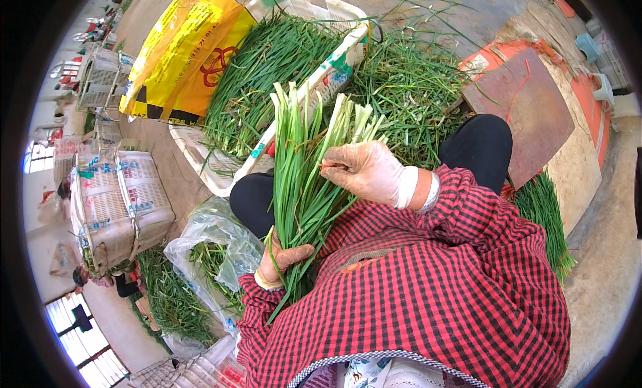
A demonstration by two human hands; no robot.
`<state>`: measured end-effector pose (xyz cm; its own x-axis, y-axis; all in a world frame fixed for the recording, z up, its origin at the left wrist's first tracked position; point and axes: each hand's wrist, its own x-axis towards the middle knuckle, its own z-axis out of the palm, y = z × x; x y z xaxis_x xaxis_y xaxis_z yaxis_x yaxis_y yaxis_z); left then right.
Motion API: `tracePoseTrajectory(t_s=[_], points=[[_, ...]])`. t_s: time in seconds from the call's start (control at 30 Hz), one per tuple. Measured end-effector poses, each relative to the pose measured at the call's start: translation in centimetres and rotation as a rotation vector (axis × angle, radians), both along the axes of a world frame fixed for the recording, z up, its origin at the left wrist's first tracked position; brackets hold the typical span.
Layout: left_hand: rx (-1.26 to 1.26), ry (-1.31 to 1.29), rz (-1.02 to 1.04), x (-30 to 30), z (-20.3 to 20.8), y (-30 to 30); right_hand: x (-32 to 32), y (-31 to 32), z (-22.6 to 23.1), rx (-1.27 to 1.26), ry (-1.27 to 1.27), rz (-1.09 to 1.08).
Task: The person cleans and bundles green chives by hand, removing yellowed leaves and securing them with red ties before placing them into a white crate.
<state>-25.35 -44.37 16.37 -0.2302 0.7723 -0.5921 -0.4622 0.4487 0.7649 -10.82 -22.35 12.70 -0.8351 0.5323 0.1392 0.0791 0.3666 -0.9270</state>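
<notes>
A bunch of long green chives (294,181) stands upright over my lap, its pale cut ends at the top. My left hand (286,260), in a thin dirty glove, is wrapped round the lower, leafy part of the bunch. Beside the upper right of the stalks is my right hand (371,171), also gloved, with thumb and fingers pinched together. A small reddish-brown bit shows at its fingertips, too small to name. Just beyond my knees a white plastic crate (341,60) holds loose chives (267,67).
A yellow printed sack (187,54) leans on the crate's left side. More loose greens (414,80) lie to its right. A flat brown board (521,114) and a neat pile of chives (542,214) are at my right. Clear plastic (214,237) and stacked white crates (124,194) stand left.
</notes>
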Motion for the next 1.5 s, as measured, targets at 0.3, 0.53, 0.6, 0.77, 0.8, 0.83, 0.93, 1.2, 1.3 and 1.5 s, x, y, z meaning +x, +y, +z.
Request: tracePoseTrajectory(t_s=[0.3,0.53,0.6,0.77,0.8,0.83,0.93,1.2,1.3,1.5], points=[[-0.010,0.012,-0.067,-0.7,-0.8,0.1,2.6,7.4,4.6,-0.650,0.422,-0.274],[0.038,0.001,-0.122,0.3,-1.0,1.1,-0.7,2.7,1.6,-0.082,-0.189,-0.021],[0.022,0.050,-0.139,0.5,-0.9,1.7,-1.4,1.9,0.9,-0.065,-0.080,-0.017],[0.069,-0.048,-0.068,0.4,-0.9,2.5,-0.7,-0.6,2.3,-0.141,0.036,0.318],[0.041,-0.023,-0.155,-0.8,-1.4,1.8,-0.3,-1.6,2.8,-0.277,0.091,0.426],[0.108,-0.022,-0.054,-0.2,-1.5,2.2,0.6,-1.3,6.4,-0.498,-0.024,0.618],[0.103,-0.033,0.011,0.2,-0.4,4.2,2.6,-1.5,8.2,-0.448,0.419,0.772],[0.050,0.079,0.127,-1.7,-1.0,2.7,11.6,5.6,6.8,-0.698,0.567,0.462],[0.065,0.093,0.179,-2.3,-0.4,2.4,13.0,6.5,2.7,-0.777,0.102,0.087],[0.128,0.207,0.315,-4.2,1.3,0.1,13.3,8.7,-5.1,-0.537,-0.290,-0.361]])
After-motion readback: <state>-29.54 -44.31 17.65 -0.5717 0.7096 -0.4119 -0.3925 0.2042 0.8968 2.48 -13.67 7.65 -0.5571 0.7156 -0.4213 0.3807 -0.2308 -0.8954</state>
